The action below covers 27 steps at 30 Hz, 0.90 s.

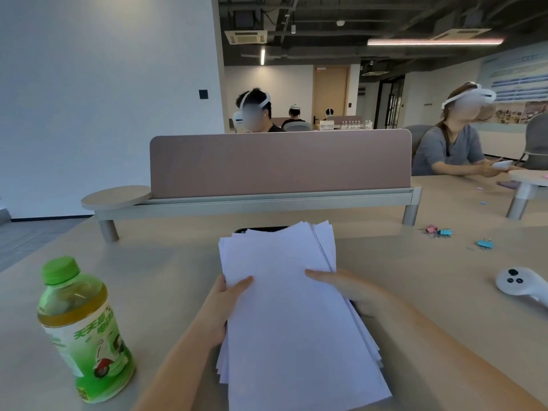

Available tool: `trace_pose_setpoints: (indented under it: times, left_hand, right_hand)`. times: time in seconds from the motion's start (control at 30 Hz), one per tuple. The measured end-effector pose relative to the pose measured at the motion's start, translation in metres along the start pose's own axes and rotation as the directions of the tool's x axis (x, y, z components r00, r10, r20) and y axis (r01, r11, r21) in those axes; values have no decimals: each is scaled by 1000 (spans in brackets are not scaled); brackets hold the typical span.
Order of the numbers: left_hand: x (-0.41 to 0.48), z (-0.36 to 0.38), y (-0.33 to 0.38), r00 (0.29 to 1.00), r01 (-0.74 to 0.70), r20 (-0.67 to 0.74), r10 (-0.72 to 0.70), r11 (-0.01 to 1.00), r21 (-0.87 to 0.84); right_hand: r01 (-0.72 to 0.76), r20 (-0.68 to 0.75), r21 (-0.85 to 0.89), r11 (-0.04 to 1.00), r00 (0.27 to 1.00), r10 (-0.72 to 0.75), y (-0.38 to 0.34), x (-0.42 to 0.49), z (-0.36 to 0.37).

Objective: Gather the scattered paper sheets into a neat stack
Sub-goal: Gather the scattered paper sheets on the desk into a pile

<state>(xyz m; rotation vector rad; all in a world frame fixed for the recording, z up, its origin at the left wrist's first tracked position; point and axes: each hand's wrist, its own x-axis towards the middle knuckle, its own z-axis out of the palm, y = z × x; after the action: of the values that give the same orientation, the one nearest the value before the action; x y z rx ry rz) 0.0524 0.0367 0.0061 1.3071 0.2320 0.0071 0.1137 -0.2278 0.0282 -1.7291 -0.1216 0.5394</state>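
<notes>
A loose pile of white paper sheets (pixel 284 307) is held above the beige table (pixel 166 277) in front of me. Its edges are uneven and fan out at the far end and along both sides. My left hand (pixel 221 310) grips the pile's left edge, thumb on top. My right hand (pixel 347 289) holds the right edge, thumb lying across the top sheet and fingers hidden underneath.
A green-capped tea bottle (pixel 80 330) stands at the near left. A white controller (pixel 519 284) lies at the right, with coloured binder clips (pixel 444 232) beyond it. A pink desk divider (pixel 280 164) crosses the table ahead; a dark object (pixel 261 229) peeks out behind the sheets. People sit beyond.
</notes>
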Motion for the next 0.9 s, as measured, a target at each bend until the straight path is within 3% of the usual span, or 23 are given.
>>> trace_pose_setpoints:
  times: [0.1, 0.2, 0.33, 0.4, 0.43, 0.5, 0.63, 0.67, 0.73, 0.77, 0.8, 0.9]
  left_hand:
    - [2, 0, 4, 995, 52, 80, -53, 999, 10]
    - [4, -7, 5, 976, 198, 102, -194, 979, -38]
    - [1, -8, 2, 959, 263, 209, -191, 875, -407]
    - [-2, 4, -1, 973, 204, 193, -128, 868, -453]
    - [-4, 13, -4, 978, 178, 175, -117, 903, -390]
    - [-10, 29, -9, 980, 133, 175, -95, 966, -222]
    - [-7, 18, -20, 998, 24, 61, -20, 997, -73]
    - [-6, 14, -19, 999, 6, 36, -4, 999, -41]
    - [-3, 8, -18, 1000, 0, -30, 0, 1000, 12]
    - [-3, 9, -16, 999, -2, -46, 4, 999, 33]
    - [-2, 10, -15, 998, -7, -56, 11, 998, 55]
    - [-4, 14, -14, 998, -37, -43, 44, 990, 136]
  right_hand:
    - [-2, -61, 29, 1000, 998, 3, 3, 1, -2]
    - [46, -276, 148, 988, 961, -4, 13, 8, -12]
    - [171, -583, 427, 888, 803, 125, 28, 19, -11]
    - [241, -681, 461, 854, 714, 166, 25, 11, 1]
    - [259, -693, 475, 841, 699, 177, 24, 7, 10]
    - [296, -667, 525, 798, 725, 171, 29, 4, 26]
    - [193, -518, 564, 803, 840, 163, 28, -3, 24]
    - [212, -539, 537, 817, 831, 138, 26, -5, 12]
    - [215, -719, 302, 929, 692, 73, 21, -4, -23]
    - [76, -790, 93, 993, 612, 27, 18, -4, -40]
    - [-92, -810, -98, 991, 586, -26, 16, -3, -53]
    - [-239, -645, -449, 861, 754, -127, 14, 10, -66]
